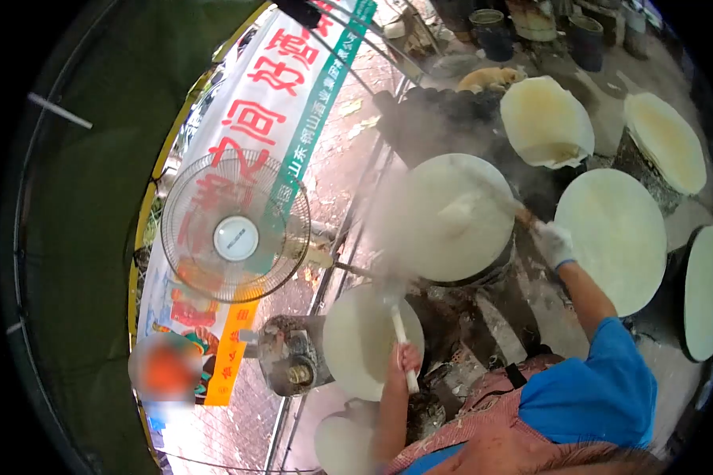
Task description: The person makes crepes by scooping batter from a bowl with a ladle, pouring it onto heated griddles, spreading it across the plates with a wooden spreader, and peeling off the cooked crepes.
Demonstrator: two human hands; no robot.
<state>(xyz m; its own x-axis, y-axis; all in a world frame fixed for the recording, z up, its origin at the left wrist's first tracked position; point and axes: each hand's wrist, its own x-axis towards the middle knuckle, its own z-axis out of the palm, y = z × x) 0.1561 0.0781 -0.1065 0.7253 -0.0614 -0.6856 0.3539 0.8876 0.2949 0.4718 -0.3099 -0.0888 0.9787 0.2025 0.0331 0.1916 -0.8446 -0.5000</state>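
A round griddle (444, 249) holds a pale layer with a whitish heap near its middle, and steam rises around it. My right hand (554, 243), in a white glove, is closed on a brown wooden tool (524, 214) that reaches over the griddle's right edge. My left hand (406, 358) is bare and wrapped round a white handle (400, 324); the handle's far end is blurred in steam. Below that hand's tool lies a second pale round surface (356, 340). A large pale round sheet (610, 241) lies just right of my gloved hand.
A fan (236, 237) stands left before a printed banner (253, 119). More round sheets lie at the upper right (545, 119), far right (665, 142) and right edge (703, 293). Dark buckets (493, 39) and a tan dog (487, 78) are at the top.
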